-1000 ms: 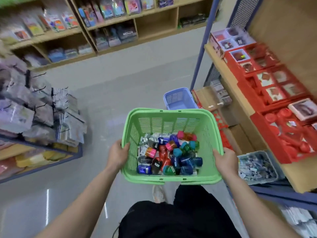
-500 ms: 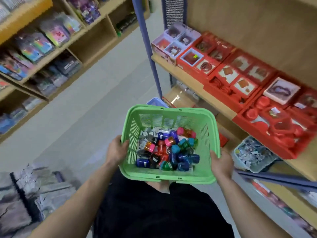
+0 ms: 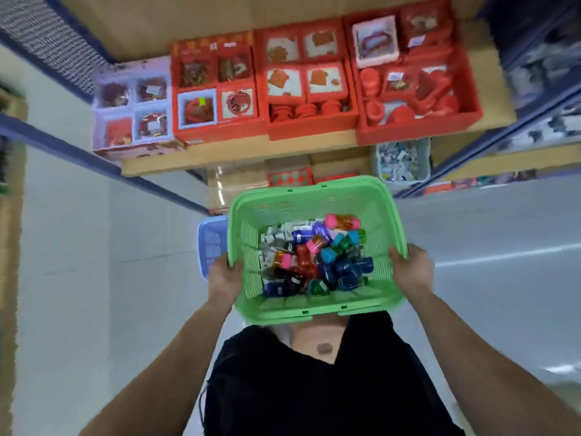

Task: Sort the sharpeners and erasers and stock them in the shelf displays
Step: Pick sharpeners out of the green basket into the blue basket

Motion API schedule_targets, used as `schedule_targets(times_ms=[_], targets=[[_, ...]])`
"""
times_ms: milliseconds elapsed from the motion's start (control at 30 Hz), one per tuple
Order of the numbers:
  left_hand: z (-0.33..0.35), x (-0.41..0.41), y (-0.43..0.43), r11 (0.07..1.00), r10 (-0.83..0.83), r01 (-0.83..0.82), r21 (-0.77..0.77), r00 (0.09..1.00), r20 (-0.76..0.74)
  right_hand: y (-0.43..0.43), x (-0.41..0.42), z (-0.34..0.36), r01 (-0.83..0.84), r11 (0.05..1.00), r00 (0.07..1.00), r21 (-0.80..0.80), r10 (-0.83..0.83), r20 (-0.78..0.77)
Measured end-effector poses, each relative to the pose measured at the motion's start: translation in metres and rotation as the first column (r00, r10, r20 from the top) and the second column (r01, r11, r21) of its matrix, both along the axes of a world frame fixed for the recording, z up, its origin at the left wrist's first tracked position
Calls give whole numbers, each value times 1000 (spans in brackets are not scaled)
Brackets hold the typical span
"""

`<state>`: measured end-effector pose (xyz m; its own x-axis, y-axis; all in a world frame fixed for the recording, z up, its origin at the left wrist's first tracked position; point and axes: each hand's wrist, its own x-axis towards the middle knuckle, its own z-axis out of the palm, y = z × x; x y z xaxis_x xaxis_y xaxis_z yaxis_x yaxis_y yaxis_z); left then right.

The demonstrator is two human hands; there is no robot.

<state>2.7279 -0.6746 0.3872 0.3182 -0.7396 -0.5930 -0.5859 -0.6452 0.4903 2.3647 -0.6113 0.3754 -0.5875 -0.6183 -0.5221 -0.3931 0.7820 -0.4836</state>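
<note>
Sharpeners and erasers sit heaped inside the green basket. Your left hand grips the basket's left rim, your right hand its right rim, with red display trays beyond the basket.

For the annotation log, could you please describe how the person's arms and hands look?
The left forearm and right forearm are bare, with no sleeves in view. The left hand and right hand wear no gloves, and no watch, ring or bracelet shows. The only clothing seen is black.
</note>
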Motion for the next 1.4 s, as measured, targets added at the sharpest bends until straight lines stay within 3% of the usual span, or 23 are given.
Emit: schedule_targets(times_ms=[167,300,633,833,967,1167,1300,1400], targets=[[-73,0,-21,985,-167,168,23,985,-43,33,7,-51,161,986,987,51,-160,-29],[-141,-28,-15,977,-213,214,20,976,-39,46,-15,-114,171,983,985,66,-168,-46],[-359,-113,-8,981,-173,176,83,984,-47,32,-99,-336,134,989,987,64,-127,-94],[-456,-133,-36,990,-139,139,32,990,3,-10,-115,-435,94,995,992,32,-90,-94],[-500,-139,-52,999,-39,38,-11,998,-41,-32,-114,-475,83,997,993,9,-82,-85],[-544,-139,-61,1000,11,-11,-15,1000,14,-57,-105,-513,57,998,997,21,-56,-55],[-564,-143,-56,999,15,-11,-37,994,105,-65,-104,-528,29,999,991,23,-26,-129],[-566,-144,-59,994,57,-51,-101,996,63,-74,-97,-520,34,998,986,54,-25,-165]])
